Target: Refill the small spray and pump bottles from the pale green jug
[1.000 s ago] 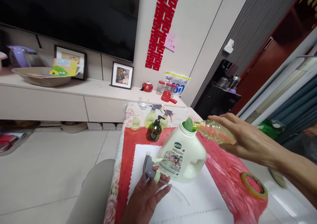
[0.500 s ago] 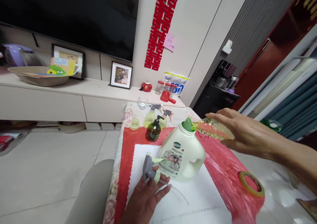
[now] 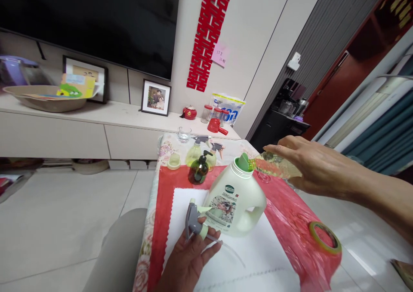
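My left hand [image 3: 189, 259] is closed around the collar of a grey trigger spray head [image 3: 192, 219], whose thin clear tube sticks out to the right. My right hand [image 3: 309, 165] grips a clear bottle [image 3: 274, 165] with yellowish liquid, tipped nearly level. Its neck points left into the green spout of a large pale-green detergent jug [image 3: 247, 206]. The jug stands upright on a white sheet [image 3: 258, 262], its mouth uncapped. A pale green cap [image 3: 174, 161] lies at the back left of the table, near a dark green pump bottle [image 3: 198, 171].
Two spray bottles with grey triggers, one a yellow-green spray bottle [image 3: 192, 154], stand behind the pump bottle. A roll of tape [image 3: 325, 237] lies on the red cloth [image 3: 290, 210] at right. Behind are a glass cup [image 3: 184, 133] and a cabinet [image 3: 129, 111] with a red scoop [image 3: 214, 125].
The view has shifted slightly. My right hand keeps the bottle tipped into the jug's mouth, and my left hand still holds the spray head.
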`<state>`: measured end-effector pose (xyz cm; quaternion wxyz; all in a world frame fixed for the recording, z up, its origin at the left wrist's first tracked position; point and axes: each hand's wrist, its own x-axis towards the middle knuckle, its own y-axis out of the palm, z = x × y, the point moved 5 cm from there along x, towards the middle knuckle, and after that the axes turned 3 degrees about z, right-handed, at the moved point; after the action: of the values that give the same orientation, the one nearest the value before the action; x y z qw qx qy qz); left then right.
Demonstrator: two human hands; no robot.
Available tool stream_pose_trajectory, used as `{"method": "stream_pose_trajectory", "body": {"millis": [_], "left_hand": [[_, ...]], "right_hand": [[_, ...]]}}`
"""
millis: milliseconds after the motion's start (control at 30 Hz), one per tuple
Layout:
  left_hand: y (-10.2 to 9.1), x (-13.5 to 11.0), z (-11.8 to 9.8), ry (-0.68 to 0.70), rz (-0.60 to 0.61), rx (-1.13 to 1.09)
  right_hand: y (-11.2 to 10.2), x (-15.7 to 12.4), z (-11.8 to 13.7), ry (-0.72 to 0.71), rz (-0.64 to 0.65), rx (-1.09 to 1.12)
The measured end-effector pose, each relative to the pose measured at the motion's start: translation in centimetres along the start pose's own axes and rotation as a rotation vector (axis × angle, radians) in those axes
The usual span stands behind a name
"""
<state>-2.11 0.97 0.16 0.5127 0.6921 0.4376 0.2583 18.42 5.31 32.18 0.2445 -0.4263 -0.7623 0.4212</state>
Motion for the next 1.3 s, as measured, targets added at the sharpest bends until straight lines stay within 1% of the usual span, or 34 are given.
{"method": "stream_pose_trajectory", "body": {"millis": [100,200,400,567,833,967,1167,1300], "left_hand": [[0.2,-0.1,0.0,-0.001,-0.001,0.001],[0.2,-0.1,0.0,0.001,-0.008,0.001],[-0.1,0.1,0.2,0.014,0.006,-0.017],[-0.1,0.2,0.3,0.021,0.005,-0.023],[0.0,0.0,0.2,0.01,-0.015,-0.009],[0.1,0.0,0.2,0.016,0.001,-0.012],[-0.7,0.3,0.6,0.007,-0.005,-0.007],[-0.7,0.3,0.5,0.004,-0.013,-0.001]], "right_hand": [[-0.1,0.2,0.1,0.016,0.064,-0.029],[-0.3,0.4,0.1,0.021,0.069,-0.066],[-0.7,0.8,0.3,-0.022,0.012,-0.125],[-1.4,1.0,0.8,-0.024,-0.042,-0.173],[-2.2,1.3,2.0,-0.036,-0.074,-0.278],[-2.6,1.5,2.6,-0.054,-0.08,-0.318],[-3.3,1.9,3.3,-0.063,-0.082,-0.405],[-3.4,2.0,3.4,-0.072,-0.085,-0.413]]}}
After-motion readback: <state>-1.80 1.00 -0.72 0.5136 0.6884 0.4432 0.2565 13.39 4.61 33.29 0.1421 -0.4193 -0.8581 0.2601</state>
